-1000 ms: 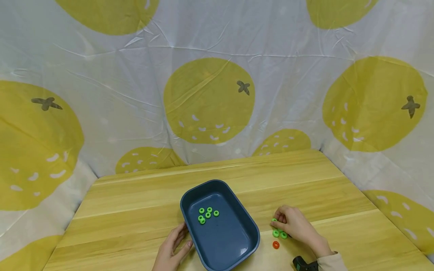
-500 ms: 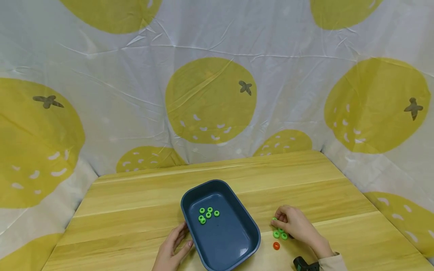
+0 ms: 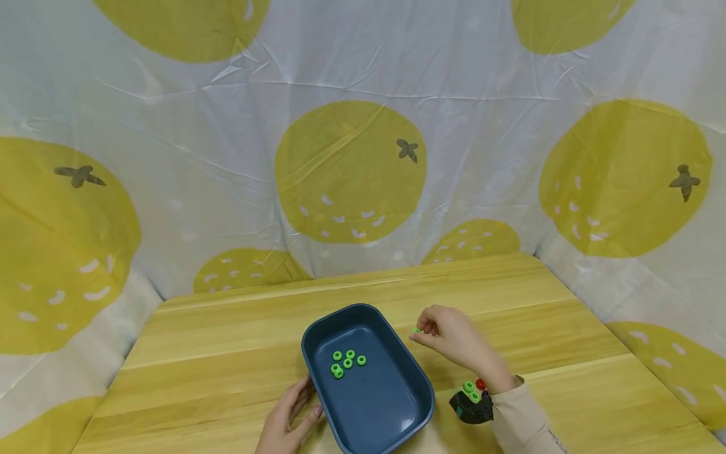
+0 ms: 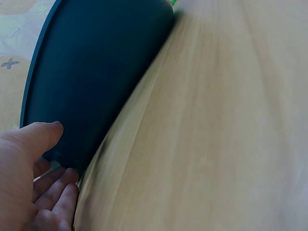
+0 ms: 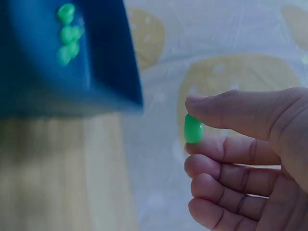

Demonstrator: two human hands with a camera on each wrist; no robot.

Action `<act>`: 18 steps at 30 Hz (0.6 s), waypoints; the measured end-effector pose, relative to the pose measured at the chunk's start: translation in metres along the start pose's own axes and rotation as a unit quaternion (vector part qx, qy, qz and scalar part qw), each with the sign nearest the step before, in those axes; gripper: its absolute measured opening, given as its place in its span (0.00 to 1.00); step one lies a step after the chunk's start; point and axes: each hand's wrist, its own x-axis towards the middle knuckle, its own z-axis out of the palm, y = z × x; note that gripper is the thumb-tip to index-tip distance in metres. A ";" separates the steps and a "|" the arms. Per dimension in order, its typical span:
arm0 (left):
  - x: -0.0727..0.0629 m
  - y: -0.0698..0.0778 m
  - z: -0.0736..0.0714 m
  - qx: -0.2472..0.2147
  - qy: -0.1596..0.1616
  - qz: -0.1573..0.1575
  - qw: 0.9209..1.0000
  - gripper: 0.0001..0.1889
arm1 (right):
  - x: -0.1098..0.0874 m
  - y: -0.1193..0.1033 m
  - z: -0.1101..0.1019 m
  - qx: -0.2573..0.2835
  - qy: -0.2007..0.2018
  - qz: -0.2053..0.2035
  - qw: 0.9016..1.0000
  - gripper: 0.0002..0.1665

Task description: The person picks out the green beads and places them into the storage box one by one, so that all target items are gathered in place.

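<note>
My right hand (image 3: 456,337) pinches a green ring-shaped bead (image 5: 193,129) between thumb and index finger, just right of a dark blue bin (image 3: 386,397). The other fingers curl loosely below it. Inside the bin lie several green beads (image 3: 348,363) of the same kind, near its far left part. My left hand (image 3: 287,419) rests against the bin's left outer wall; in the left wrist view, its thumb (image 4: 45,137) and fingers lie along the wall without wrapping round it. Beside my right wrist are a few more green beads (image 3: 468,386) and a red bead (image 3: 481,384), partly hidden by the wrist camera.
The wooden table (image 3: 227,353) carries the bin near its front edge. Behind and beside it hangs a pale cloth (image 3: 482,139) printed with large yellow fruit. A black wrist camera (image 3: 473,408) sits under my right wrist.
My right hand has lifted the green bead from the group on the right and moved it left and away from me, toward the bin. My left hand and the bin have stayed put.
</note>
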 end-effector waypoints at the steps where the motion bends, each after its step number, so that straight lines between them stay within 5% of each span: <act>1: 0.000 -0.001 0.000 0.000 0.001 0.002 1.000 0.32 | 0.006 -0.006 0.001 0.002 -0.002 -0.008 1.000 0.09; 9: 0.000 -0.005 0.002 -0.014 0.008 0.030 0.999 0.29 | 0.049 -0.040 0.025 0.004 -0.051 -0.038 0.998 0.09; 18: -0.002 -0.006 0.002 -0.020 0.002 0.030 0.999 0.29 | 0.077 -0.065 0.061 -0.074 -0.121 -0.046 0.989 0.13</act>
